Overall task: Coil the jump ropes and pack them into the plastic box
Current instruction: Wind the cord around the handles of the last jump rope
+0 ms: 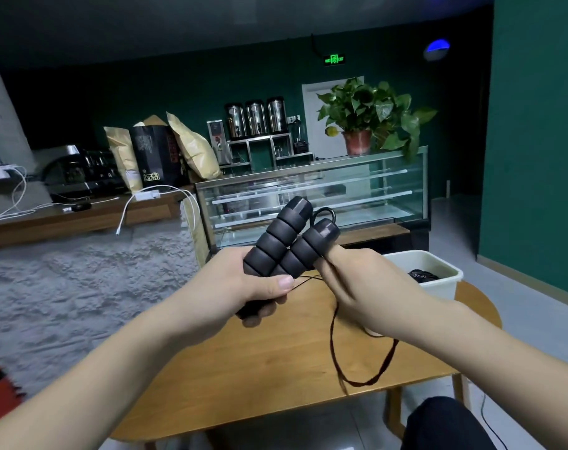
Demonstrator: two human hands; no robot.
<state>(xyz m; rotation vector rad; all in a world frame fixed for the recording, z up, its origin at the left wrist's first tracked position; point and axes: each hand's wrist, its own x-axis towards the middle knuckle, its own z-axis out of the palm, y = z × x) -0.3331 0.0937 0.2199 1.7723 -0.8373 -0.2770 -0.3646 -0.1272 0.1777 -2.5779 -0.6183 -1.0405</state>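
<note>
Left hand (243,287) grips two black rope handles (277,241) together, raised above the table (243,368). Right hand (367,284) pinches the thin cord (333,336), which hangs in an uncoiled loop below it. Just beyond the right hand, the box (438,271) already holds dark rope.

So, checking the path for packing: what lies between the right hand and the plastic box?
In the head view, only bare wooden table shows between the right hand and the plastic box; the rope hangs down on the hand's near side instead.
</note>
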